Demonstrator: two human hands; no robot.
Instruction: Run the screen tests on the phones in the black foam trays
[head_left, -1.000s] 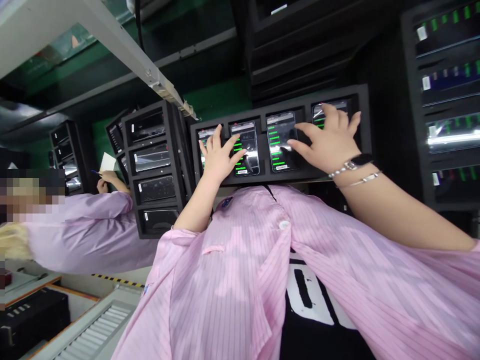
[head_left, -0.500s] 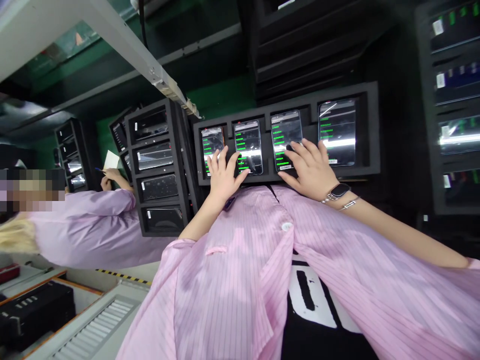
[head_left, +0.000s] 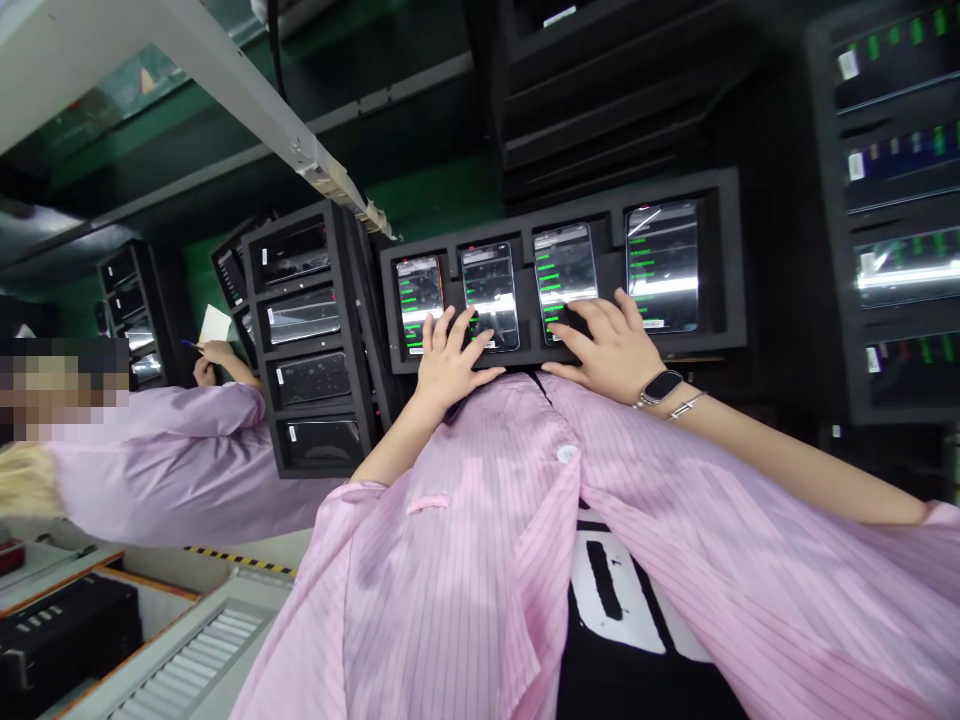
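Note:
A black foam tray (head_left: pixel 724 300) lies in front of me with several smartphones in its slots, their dark screens lit with lines of green text. My left hand (head_left: pixel 450 365) spreads its fingers over the lower parts of the leftmost phone (head_left: pixel 420 285) and the second phone (head_left: pixel 489 270). Over the bottom of the third phone (head_left: pixel 564 262) rests my right hand (head_left: pixel 611 345), fingers apart, wearing a dark-faced watch (head_left: pixel 664 385). The rightmost phone (head_left: pixel 661 265) lies just beyond its fingertips. Neither hand grips anything; whether each fingertip touches glass is hard to tell.
To the left stands another black tray of phones (head_left: pixel 304 380); beside it a co-worker in a pink sleeve (head_left: pixel 187 420) holds a pen near white paper (head_left: pixel 215 324). A tray of lit phones (head_left: pixel 832 300) stands at the right. A white metal beam (head_left: pixel 247 95) slants overhead.
My right hand has slid down and slightly left on the third phone. My left hand has shifted slightly, its fingers still spread. The whole view has drifted a little to the left.

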